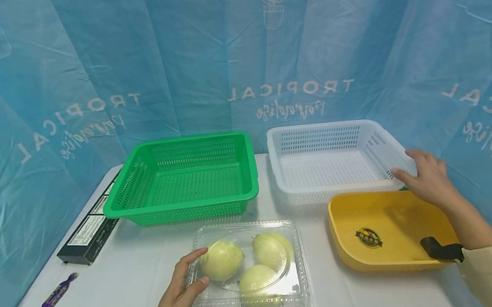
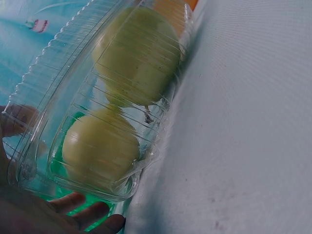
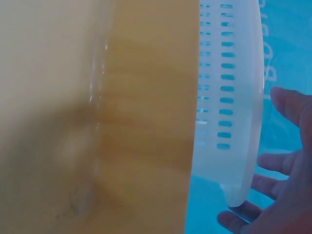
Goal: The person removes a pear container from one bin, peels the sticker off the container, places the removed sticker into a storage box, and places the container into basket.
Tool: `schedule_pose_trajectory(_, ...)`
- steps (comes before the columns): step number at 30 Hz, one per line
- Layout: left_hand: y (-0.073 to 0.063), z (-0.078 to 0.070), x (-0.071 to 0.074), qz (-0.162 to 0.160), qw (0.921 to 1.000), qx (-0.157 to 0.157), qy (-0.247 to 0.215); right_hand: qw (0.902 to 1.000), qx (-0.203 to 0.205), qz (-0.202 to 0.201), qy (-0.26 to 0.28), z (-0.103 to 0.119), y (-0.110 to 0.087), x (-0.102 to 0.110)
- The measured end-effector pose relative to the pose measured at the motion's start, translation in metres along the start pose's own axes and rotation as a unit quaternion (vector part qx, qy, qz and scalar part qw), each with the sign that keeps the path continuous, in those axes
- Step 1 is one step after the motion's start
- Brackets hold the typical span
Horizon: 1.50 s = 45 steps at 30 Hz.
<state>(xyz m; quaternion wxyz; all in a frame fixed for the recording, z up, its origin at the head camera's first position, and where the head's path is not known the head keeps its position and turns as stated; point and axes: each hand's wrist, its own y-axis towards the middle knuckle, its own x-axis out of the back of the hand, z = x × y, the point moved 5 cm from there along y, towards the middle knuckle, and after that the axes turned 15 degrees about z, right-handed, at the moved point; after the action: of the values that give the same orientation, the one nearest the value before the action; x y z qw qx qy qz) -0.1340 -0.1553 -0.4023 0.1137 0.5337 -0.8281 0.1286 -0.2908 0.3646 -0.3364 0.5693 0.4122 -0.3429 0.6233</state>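
Observation:
My left hand [image 1: 177, 293] rests against the left side of a clear plastic clamshell box [image 1: 307, 284], with index finger and thumb touching its lid. Inside are three round, pale yellow-green fruits [image 1: 222, 259]. The left wrist view shows the hand's other fingers [image 2: 92, 214] loosely extended beside the box's end wall. My right hand [image 1: 430, 179] is at the right front corner of a white slotted basket [image 1: 322, 169], fingers spread and holding nothing. Its forearm crosses over a yellow tray [image 1: 398, 237]. In the right wrist view, fingertips lie close to the basket's rim [image 3: 256, 122]; contact is unclear.
A green slotted basket [image 1: 180, 210] stands at the back left. Beside it lies a long black box with white labels [image 1: 88, 230]. A purple wrapped candy [image 1: 56, 298] is on the left of the white table. Blue printed curtains [image 1: 204, 79] hang behind.

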Motion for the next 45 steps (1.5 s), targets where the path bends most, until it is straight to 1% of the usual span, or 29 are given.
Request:
schedule_pose_trajectory(2, 0.0, 0.0, 0.0, 0.0, 1.0, -0.003, -0.002, 1.0, 0.002, 0.007, 0.005, -0.003, 0.0, -0.002)
schedule_pose_trajectory(6, -0.001, -0.001, 0.0, 0.0, 1.0, 0.001, 0.0, 0.9996, 0.01, 0.02, 0.014, -0.007, 0.001, -0.006)
schedule_pose_trajectory(10, -0.001, -0.001, -0.001, 0.0, 1.0, 0.007, 0.0, 0.9991, 0.007, 0.034, 0.026, -0.01, 0.002, -0.008)
schedule_pose_trajectory(15, -0.001, 0.0, -0.001, 0.0, 1.0, 0.006, 0.002, 0.9983, -0.001, 0.045, 0.036, -0.014, 0.002, -0.01)
schedule_pose_trajectory(17, 0.0, -0.001, -0.001, 0.0, 1.0, 0.002, 0.003, 0.9981, -0.003, 0.047, 0.04, -0.016, 0.002, -0.01)
schedule_pose_trajectory(24, 0.001, -0.002, 0.0, -0.001, 1.0, -0.002, 0.007, 0.9978, -0.001, 0.03, 0.06, -0.021, 0.004, -0.011)
schedule_pose_trajectory(31, 0.001, -0.001, -0.001, -0.001, 1.0, 0.004, 0.006, 0.9951, -0.004, 0.044, 0.088, -0.026, 0.006, -0.014)
schedule_pose_trajectory(37, 0.0, -0.001, -0.001, -0.006, 0.9999, -0.005, 0.007, 0.9938, -0.007, 0.057, 0.095, -0.026, 0.006, -0.015)
schedule_pose_trajectory(45, 0.001, 0.003, -0.001, -0.025, 0.9994, -0.02, -0.008, 0.9932, -0.017, 0.065, 0.095, -0.026, 0.006, -0.018)
